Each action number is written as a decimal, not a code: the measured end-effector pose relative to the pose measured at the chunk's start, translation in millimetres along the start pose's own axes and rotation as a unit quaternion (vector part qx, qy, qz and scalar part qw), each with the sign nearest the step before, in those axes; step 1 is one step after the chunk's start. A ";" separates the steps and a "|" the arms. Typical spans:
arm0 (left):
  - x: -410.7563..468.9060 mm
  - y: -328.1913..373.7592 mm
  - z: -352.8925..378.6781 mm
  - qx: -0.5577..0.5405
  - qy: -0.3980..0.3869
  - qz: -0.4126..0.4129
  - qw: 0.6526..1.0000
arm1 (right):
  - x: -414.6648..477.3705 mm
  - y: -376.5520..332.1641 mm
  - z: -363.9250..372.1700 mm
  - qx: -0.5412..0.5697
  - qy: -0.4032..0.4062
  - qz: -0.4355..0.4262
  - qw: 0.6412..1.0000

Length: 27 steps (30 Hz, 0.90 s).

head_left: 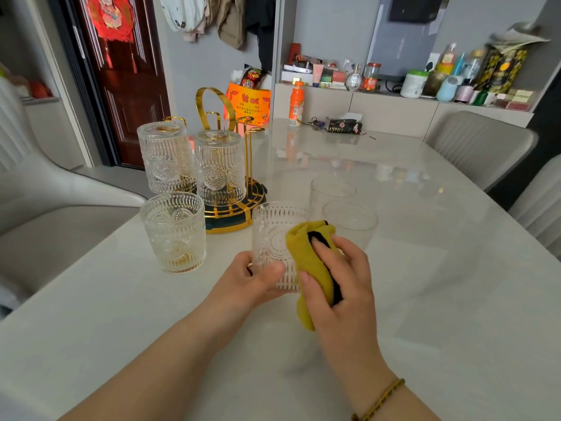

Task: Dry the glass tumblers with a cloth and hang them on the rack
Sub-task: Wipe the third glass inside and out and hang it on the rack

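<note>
white desk (425, 299) | gold rack (230, 221) at left rear, with left hung tumbler (165, 159) and right hung tumbler (220, 168) upside down | spare tumbler (174, 232) upright beside rack | held tumbler (273, 238) near desk centre, gripped low by left hand (252, 281) | right hand (343, 278) curled on yellow cloth (309, 262) against its side

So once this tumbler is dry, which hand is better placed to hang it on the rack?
Left, probably. The left hand grips the tumbler, and the gold rack stands to the left of it. The right hand is busy holding the yellow cloth against the glass.
</note>
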<state>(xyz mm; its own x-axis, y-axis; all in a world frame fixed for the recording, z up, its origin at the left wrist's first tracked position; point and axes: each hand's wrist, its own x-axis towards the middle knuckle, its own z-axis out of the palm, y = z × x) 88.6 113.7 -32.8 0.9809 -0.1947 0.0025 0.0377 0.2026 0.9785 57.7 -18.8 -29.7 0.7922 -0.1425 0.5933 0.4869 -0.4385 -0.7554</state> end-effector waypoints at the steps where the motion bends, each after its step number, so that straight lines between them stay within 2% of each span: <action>1: 0.1 -0.1 -0.2 0.006 -0.006 0.000 1.000 | 0.2 -0.2 -0.4 -0.006 -0.004 -0.004 1.000; 4: 0.4 1.0 -2.9 -0.020 -0.040 -0.001 0.999 | 4.1 -3.0 -5.7 0.009 -0.005 -0.015 1.000; 8: -3.4 7.1 -1.7 -0.096 -0.124 0.029 0.987 | 13.1 -5.4 -13.3 0.127 -0.035 0.088 0.987; 10: -2.7 8.7 -3.1 -0.132 -0.123 0.034 0.983 | 12.1 -4.1 -12.1 0.137 -0.060 0.109 0.983; 15: 4.3 6.6 -10.1 -0.131 -0.041 0.020 0.990 | 1.8 -8.8 -1.7 0.070 -0.076 0.037 0.994; 19: 0.2 7.4 -2.8 -0.073 -0.091 0.013 0.993 | 5.8 -8.0 -9.9 0.018 0.001 -0.028 0.999; 22: -2.7 4.6 0.8 -0.043 -0.106 0.009 0.993 | 13.7 -9.4 -18.0 0.106 0.050 0.060 0.991; 25: -3.2 6.1 -0.9 -0.072 -0.104 0.040 0.991 | 14.8 -4.2 -15.8 0.185 -0.002 0.161 0.970; 27: -2.1 8.9 -3.6 -0.105 -0.089 0.050 0.989 | 9.9 -3.9 -10.3 0.160 -0.041 0.146 0.975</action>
<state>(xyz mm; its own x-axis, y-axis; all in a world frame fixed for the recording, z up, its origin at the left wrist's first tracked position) 87.6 119.4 -24.8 0.9330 -0.3259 0.1524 -0.0009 0.4214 0.9069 59.8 -27.7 -18.0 0.9345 -0.1436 0.3258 0.3158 -0.0887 -0.9447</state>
